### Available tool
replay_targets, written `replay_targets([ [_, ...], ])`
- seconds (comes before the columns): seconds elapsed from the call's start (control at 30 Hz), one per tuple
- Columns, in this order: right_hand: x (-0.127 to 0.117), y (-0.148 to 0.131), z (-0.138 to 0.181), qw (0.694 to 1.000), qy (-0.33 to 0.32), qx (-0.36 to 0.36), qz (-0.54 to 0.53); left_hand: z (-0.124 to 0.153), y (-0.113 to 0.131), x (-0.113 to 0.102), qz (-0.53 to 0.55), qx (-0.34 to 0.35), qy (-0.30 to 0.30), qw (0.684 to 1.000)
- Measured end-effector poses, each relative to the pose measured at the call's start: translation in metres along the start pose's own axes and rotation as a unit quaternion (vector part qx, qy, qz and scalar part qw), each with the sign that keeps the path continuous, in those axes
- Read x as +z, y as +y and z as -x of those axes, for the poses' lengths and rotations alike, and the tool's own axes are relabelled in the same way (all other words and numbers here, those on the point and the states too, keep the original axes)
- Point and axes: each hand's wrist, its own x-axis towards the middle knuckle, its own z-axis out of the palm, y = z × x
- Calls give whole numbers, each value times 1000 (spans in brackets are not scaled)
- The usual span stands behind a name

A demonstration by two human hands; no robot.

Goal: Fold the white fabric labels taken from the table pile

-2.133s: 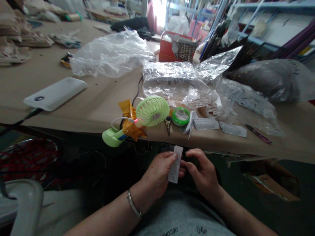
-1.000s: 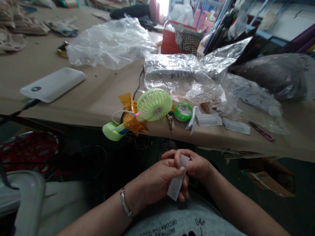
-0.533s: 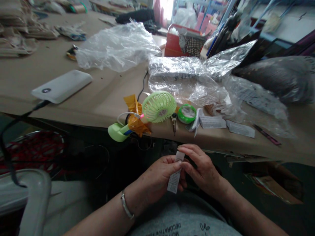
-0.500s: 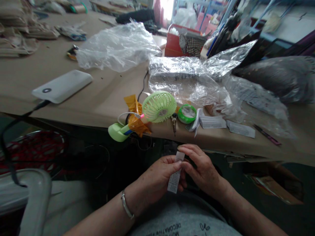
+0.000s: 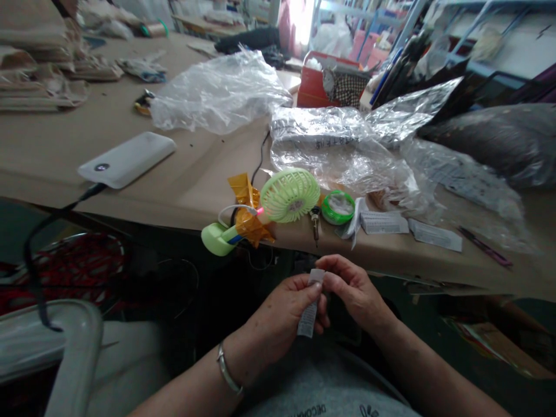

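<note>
Low in front of me, below the table edge, my left hand (image 5: 293,307) grips a stack of narrow white printed labels (image 5: 307,320) between thumb and fingers. The labels stand at a slight tilt, with small print on the lower part. My right hand (image 5: 354,289) is at their upper right corner, thumb and forefinger pinched at the top edge. Its other fingers curl behind and are partly hidden. Nearest on the table are a small screwdriver-like tool (image 5: 315,227), a round green container (image 5: 337,207) and more printed labels (image 5: 384,222).
A light green fan (image 5: 290,196) is taped at the table edge. A white power bank (image 5: 128,159) with a black cable lies left. Clear plastic bags (image 5: 221,92), another label stack (image 5: 435,234), purple tweezers (image 5: 486,248) and a red box (image 5: 310,87) lie beyond. A pale chair (image 5: 82,341) stands lower left.
My right hand's fingers have drawn in, from spread above the labels to a pinch at their top corner. My left hand keeps its hold. The view has shifted slightly.
</note>
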Motion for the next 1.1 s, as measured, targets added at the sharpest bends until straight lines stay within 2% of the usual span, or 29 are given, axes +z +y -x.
replay_targets([
  [0.17, 8, 4, -8, 982, -49, 94, -154, -4, 4, -1, -14, 16, 9, 1000],
  [0.27, 11, 6, -10, 979, -31, 96, -175, -6, 7, -1, 12, 12, 11, 1000],
  [0.4, 7, 7, -5, 998, 32, 2, -57, -8, 13, -4, 133, -4, 24, 991],
  [0.5, 3, 16, 10, 996, 1, -58, 67, -10, 16, -7, 202, -10, 56, 978],
  [0.67, 8, 38, 37, 964, -46, -112, 235, -13, 13, -7, 229, -20, 75, 970],
  [0.93, 17, 44, 39, 961, -5, -139, 237, -11, 6, 2, 216, -15, 77, 973],
  [1.1, 16, 47, 39, 961, -11, -144, 234, -10, 4, 3, 209, -16, 75, 975],
])
